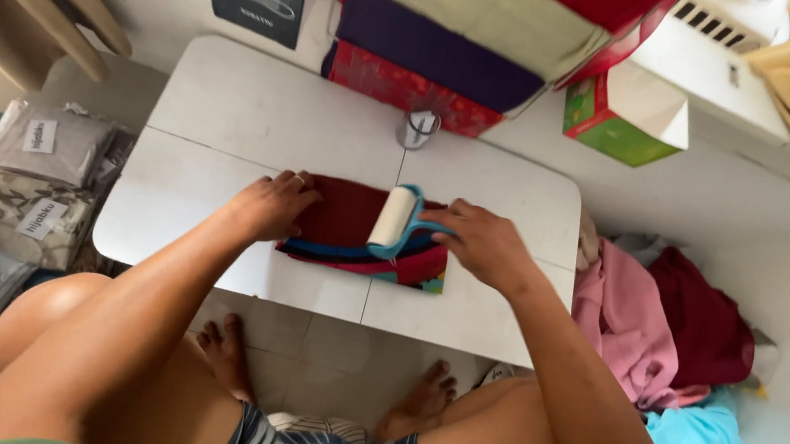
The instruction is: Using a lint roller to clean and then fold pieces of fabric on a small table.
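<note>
Lying folded on the white surface point(227, 133), a dark red cloth point(347, 212) is being pinned by the flat, spread left hand point(270, 206). A lint roller point(393, 217) is being gripped by the closed right hand point(482, 245), its long axis running crosswise to the cloth's length.

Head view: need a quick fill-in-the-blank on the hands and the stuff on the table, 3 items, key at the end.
1. The right hand holds a lint roller with a ____ handle.
2. The left hand presses flat on a folded dark ____ cloth.
3. The cloth lies on a low ____ table.
4. Behind the cloth a small ____ cup stands on the table.

Missing words: blue; red; white; metal
</note>
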